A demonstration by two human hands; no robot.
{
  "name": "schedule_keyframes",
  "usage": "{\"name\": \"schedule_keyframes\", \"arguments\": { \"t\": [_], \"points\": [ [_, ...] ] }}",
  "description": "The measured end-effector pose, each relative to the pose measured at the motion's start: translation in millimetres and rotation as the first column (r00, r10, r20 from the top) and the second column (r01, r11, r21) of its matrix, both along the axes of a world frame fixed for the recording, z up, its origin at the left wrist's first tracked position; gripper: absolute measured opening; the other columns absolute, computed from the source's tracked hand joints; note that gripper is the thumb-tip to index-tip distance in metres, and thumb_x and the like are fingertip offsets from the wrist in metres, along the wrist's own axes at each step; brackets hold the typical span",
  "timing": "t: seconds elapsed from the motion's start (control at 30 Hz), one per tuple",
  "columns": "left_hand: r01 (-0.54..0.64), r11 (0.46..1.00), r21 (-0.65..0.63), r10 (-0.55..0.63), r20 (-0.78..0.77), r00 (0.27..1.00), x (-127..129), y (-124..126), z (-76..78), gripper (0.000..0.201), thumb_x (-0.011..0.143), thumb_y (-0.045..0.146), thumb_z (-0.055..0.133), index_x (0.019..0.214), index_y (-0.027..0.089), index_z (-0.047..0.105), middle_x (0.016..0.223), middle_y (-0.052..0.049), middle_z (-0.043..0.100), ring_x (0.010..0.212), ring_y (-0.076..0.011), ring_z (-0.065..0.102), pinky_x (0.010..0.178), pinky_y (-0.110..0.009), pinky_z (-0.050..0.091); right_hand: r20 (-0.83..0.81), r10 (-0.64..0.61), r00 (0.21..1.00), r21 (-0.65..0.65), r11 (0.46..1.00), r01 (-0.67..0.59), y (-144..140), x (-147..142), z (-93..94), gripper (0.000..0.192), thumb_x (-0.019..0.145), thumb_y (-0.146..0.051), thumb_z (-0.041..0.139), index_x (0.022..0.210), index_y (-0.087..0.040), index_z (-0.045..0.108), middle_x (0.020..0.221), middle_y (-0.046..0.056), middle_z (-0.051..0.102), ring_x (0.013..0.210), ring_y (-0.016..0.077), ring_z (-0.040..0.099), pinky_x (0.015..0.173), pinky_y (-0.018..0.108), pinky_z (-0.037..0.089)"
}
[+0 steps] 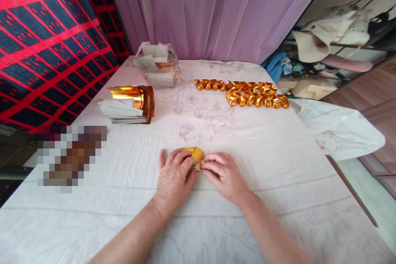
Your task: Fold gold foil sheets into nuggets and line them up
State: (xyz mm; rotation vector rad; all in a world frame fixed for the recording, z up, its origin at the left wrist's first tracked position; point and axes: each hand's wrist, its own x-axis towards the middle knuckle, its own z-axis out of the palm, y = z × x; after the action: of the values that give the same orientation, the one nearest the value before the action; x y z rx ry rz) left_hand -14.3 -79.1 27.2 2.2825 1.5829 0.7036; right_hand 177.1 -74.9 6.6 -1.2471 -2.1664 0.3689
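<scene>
Lilac curtain [213,8] behind the white-clothed worktop [262,165], red-and-blue patterned fabric [46,41] at left, cluttered shelves [337,37] and wooden floor [371,95] at right

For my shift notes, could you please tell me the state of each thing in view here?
Gold sheet: partly folded, pinched between both hands on the tablecloth.
Left hand: fingers closed on the sheet.
Right hand: fingers closed on the sheet.
Foil stack: unfolded, top sheets curling.
Folded pieces: finished, laid in rows.
Plastic bag: open, holding paper.
</scene>
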Motion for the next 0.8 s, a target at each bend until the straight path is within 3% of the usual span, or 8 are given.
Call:
{"name": "schedule_keyframes", "arguments": {
  "t": [0.3,0.6,0.8],
  "points": [
    [0.022,0.999,-0.026,-0.022,0.0,1.0,-1.3,1.3,-0.6,0.012,0.09,0.025,0.061,0.091,0.031,0.071,0.118,-0.002,0.067,0.12,-0.0286,0.053,0.112,-0.069,0.013,-0.039,-0.015,0.999,-0.037,0.999,0.014,1.4,-1.6,2.1,0.012,0.089,-0.019,0.063,0.088,-0.026,0.072,0.097,0.002,0.069,0.091,0.0181,0.063,0.082,0.035,0.045],
    [-0.01,0.996,-0.085,0.008,-0.017,1.0,1.3,3.3,2.5,0.01,0.086,0.021,0.065,0.089,0.03,0.068,0.119,0.0,0.066,0.121,-0.0285,0.053,0.112,-0.069,0.013,0.002,-0.189,0.982,-0.092,0.978,0.189,-0.4,-18.4,2.8,0.01,0.081,-0.017,0.069,0.077,-0.022,0.061,0.091,0.002,0.068,0.089,0.0199,0.06,0.081,0.034,0.038],
    [-0.02,0.994,-0.104,0.019,-0.004,1.0,1.2,3.8,1.9,0.014,0.083,0.017,0.063,0.087,0.03,0.068,0.117,0.001,0.066,0.12,-0.0283,0.054,0.113,-0.069,0.014,-0.048,-0.147,0.988,-0.158,0.978,0.138,2.0,-13.0,4.3,0.017,0.078,-0.006,0.065,0.079,-0.023,0.061,0.091,0.0,0.067,0.089,0.0185,0.059,0.081,0.033,0.037]
  ]
}}
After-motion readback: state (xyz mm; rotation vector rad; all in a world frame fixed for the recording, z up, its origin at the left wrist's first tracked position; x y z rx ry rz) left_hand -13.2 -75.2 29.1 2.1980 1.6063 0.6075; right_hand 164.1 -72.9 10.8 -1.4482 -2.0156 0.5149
